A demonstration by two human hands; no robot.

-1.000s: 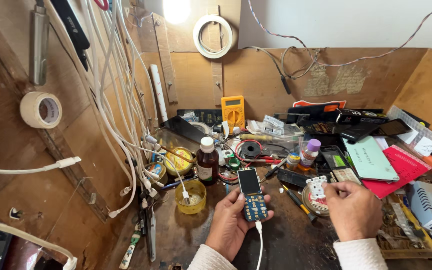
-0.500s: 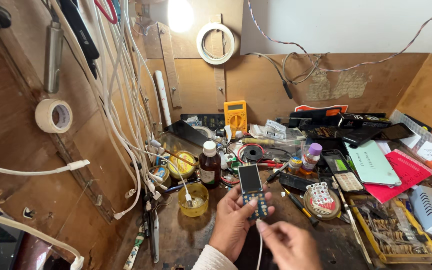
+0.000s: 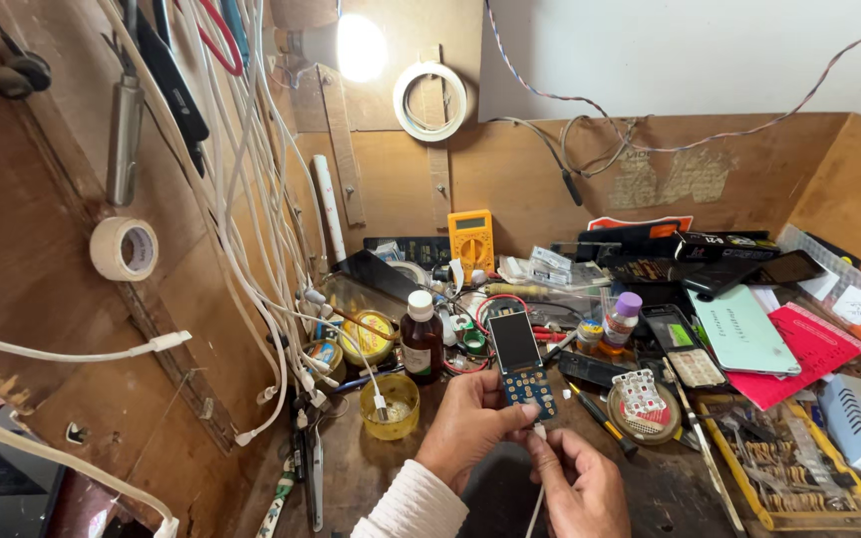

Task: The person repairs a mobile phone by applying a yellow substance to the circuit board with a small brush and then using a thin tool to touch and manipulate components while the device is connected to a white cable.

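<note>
1. Left hand (image 3: pixel 470 428) is gripping phone (image 3: pixel 522 367), upright, dark screen, blue keypad, above bench's front edge.
2. Right hand (image 3: pixel 580 486) is pinching white cable (image 3: pixel 535 503) at its base.
3. Brown bottle (image 3: pixel 421 339), white label, is standing left; red packet (image 3: pixel 811 349) right.

Cluttered wooden workbench (image 3: pixel 371 478) bearing a brown bottle (image 3: pixel 421 339), yellow multimeter (image 3: pixel 471 239), red notebook (image 3: pixel 809 349).

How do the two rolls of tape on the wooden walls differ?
The beige tape roll hangs on the left wall and looks thick-walled; the white tape roll hangs on the back wall by the lamp, thin-walled with a wider opening. Both are round and hang off the bench.
</note>
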